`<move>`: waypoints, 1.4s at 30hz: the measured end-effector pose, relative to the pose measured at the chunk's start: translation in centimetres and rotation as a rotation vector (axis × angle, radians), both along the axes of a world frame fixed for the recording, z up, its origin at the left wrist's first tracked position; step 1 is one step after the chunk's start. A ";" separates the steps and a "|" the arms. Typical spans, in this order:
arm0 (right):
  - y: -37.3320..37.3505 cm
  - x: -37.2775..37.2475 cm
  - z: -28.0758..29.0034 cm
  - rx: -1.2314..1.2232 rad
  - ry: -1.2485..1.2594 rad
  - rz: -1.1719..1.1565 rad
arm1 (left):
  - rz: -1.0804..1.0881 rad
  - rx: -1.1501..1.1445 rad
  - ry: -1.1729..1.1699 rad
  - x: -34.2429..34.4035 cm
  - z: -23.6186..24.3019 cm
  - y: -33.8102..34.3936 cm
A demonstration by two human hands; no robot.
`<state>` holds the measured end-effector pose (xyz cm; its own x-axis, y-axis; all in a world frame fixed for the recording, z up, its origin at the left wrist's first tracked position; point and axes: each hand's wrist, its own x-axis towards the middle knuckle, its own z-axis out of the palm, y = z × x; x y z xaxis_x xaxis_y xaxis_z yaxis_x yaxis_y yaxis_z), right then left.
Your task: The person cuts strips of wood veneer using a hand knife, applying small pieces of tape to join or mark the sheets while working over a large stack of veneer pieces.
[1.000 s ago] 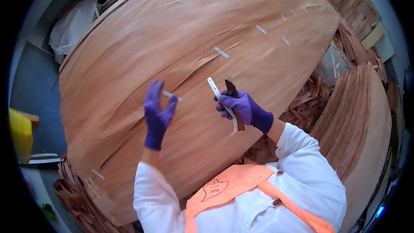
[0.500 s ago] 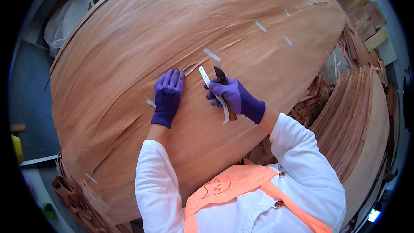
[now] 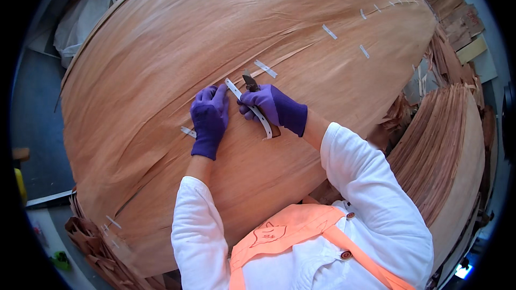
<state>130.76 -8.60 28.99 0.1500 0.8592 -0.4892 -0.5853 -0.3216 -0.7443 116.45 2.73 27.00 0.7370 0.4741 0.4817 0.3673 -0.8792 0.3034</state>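
Note:
A large sheet of reddish-brown wood veneer (image 3: 301, 166) lies under both hands, with long splits and overlapping folds. My left hand (image 3: 208, 122), in a purple glove, rests on it with the fingers stretched along a split. Its fingertips are at the upper end of a white perforated tape strip (image 3: 234, 89). My right hand (image 3: 275, 107), also gloved, is closed around a dark-bladed knife (image 3: 250, 82) and the same strip, whose lower end curls below the palm. Short pieces of white tape (image 3: 265, 69) stick across the split nearby; another tape piece (image 3: 188, 131) is beside my left wrist.
More tape bits (image 3: 329, 31) run toward the sheet's upper right. A stack of veneer (image 3: 430, 150) stands at the right, with torn scraps (image 3: 392, 121) beside it. Veneer offcuts (image 3: 94, 244) are piled at the lower left. Translucent plastic sheeting (image 3: 86, 19) hangs at the upper left.
My right hand has moved left with the knife and strip, bringing the strip's upper end to my left fingertips. The left hand has stayed almost in place, its fingers slightly more bent.

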 end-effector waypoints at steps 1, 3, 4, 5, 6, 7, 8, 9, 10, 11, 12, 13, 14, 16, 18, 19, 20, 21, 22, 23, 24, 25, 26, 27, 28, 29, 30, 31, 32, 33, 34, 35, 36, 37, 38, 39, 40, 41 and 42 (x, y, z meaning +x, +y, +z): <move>-0.1 0.1 -0.1 -0.009 0.000 -0.005 | 0.022 0.006 0.025 0.2 0.1 -0.1; -0.2 0.1 -0.1 -0.023 0.002 -0.015 | 0.036 -0.001 0.025 0.5 0.2 -0.3; -0.3 0.1 0.1 -0.027 0.004 -0.022 | 0.028 -0.012 0.001 0.6 0.3 -0.4; -0.4 0.1 0.2 -0.031 0.007 -0.028 | 0.019 -0.024 -0.024 0.6 0.3 -0.4; -0.4 0.1 0.2 -0.033 0.009 -0.029 | 0.031 -0.028 -0.019 0.6 0.1 -0.4; -0.3 0.0 0.2 -0.034 0.011 -0.029 | 0.042 -0.030 -0.015 0.6 0.0 -0.4; -0.3 0.0 0.3 -0.034 0.013 -0.030 | 0.054 -0.033 -0.011 0.6 -0.1 -0.4; -0.3 0.0 0.3 -0.037 0.012 -0.032 | 0.059 -0.011 -0.026 0.6 -0.2 -0.4; -0.3 0.0 0.3 -0.040 0.012 -0.033 | 0.064 0.009 -0.042 0.6 -0.3 -0.5; -0.3 0.0 0.3 -0.043 0.011 -0.035 | 0.069 0.030 -0.057 0.6 -0.4 -0.6; -0.3 -0.1 0.2 -0.046 0.009 -0.039 | 0.070 0.047 -0.041 0.6 -0.4 -0.7; -0.2 -0.1 0.3 -0.048 0.006 -0.042 | 0.072 0.065 -0.025 0.6 -0.4 -0.7; -0.2 0.0 0.3 -0.050 0.003 -0.045 | 0.073 0.083 -0.011 0.7 -0.4 -0.7; -0.3 0.1 0.2 -0.042 0.010 -0.043 | 0.060 0.062 -0.020 0.8 -0.4 -0.7; -0.3 0.1 0.2 -0.038 0.014 -0.043 | 0.030 0.027 -0.050 0.9 -0.7 -0.4; -0.2 0.0 0.2 -0.039 0.015 -0.044 | 0.007 0.002 -0.074 0.9 -0.9 0.0; -0.2 -0.1 0.2 -0.040 0.016 -0.044 | -0.017 -0.023 -0.099 0.8 -1.1 0.3; -0.1 -0.2 0.2 -0.039 0.019 -0.045 | -0.011 -0.063 -0.109 0.7 -1.4 0.4; -0.1 -0.1 0.0 -0.039 0.022 -0.049 | -0.009 -0.104 -0.120 0.8 -1.3 0.3; -0.1 -0.1 -0.1 -0.038 0.025 -0.054 | -0.007 -0.145 -0.130 0.9 -1.2 0.3; -0.1 -0.1 -0.2 -0.037 0.025 -0.056 | -0.034 -0.122 -0.140 1.0 -1.0 0.4; -0.1 -0.1 -0.3 -0.037 0.025 -0.060 | -0.060 -0.100 -0.151 1.1 -0.8 0.4; -0.1 -0.1 -0.4 -0.037 0.025 -0.063 | -0.087 -0.078 -0.161 1.1 -0.7 0.4; -0.1 -0.1 -0.5 -0.036 0.024 -0.066 | -0.099 -0.012 -0.052 1.1 -0.8 0.4; 0.0 -0.2 -0.5 -0.034 0.024 -0.064 | -0.106 0.054 0.058 0.9 -0.8 0.4; 0.0 -0.2 -0.6 -0.033 0.024 -0.064 | -0.113 0.120 0.168 0.8 -0.9 0.4; -0.1 -0.2 -0.6 -0.030 0.026 -0.066 | -0.119 0.166 0.209 0.8 -0.9 0.4; -0.3 -0.3 -0.4 -0.026 0.028 -0.067 | -0.125 0.212 0.250 0.7 -0.7 0.4; -0.5 -0.4 -0.2 -0.022 0.031 -0.068 | -0.130 0.259 0.291 0.6 -0.6 0.4; -0.8 -0.5 0.0 -0.025 0.028 -0.059 | -0.136 0.288 0.333 0.6 -0.6 0.4; -1.3 -0.6 0.3 -0.027 0.024 -0.047 | -0.138 0.318 0.374 0.5 -0.5 0.4; -1.7 -0.7 0.6 -0.028 0.020 -0.034 | -0.141 0.347 0.416 0.5 -0.4 0.3; -2.2 -0.8 0.8 -0.038 0.006 -0.026 | -0.141 0.359 0.445 0.5 -0.3 0.3; -2.7 -0.9 1.0 -0.047 -0.010 -0.021 | -0.145 0.371 0.472 0.6 0.0 0.1; -3.3 -0.9 1.1 -0.056 -0.026 -0.016 | -0.149 0.384 0.498 0.8 0.2 0.0; -3.8 -0.9 0.9 -0.073 -0.049 -0.019 | -0.173 0.381 0.510 0.8 0.3 0.2; -4.4 -0.9 0.7 -0.091 -0.074 -0.023 | -0.198 0.379 0.520 0.9 0.4 0.4; -4.8 -0.7 0.6 -0.110 -0.098 -0.026 | -0.223 0.376 0.530 1.0 0.6 0.5; -5.2 -0.5 0.6 -0.144 -0.151 -0.032 | -0.250 0.389 0.517 1.0 0.8 0.7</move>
<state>130.24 -13.78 29.58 0.2567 0.7756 -0.5766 -0.4824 -0.4142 -0.7718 117.43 3.43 27.75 0.9823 0.1244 0.1397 0.1523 -0.9655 -0.2110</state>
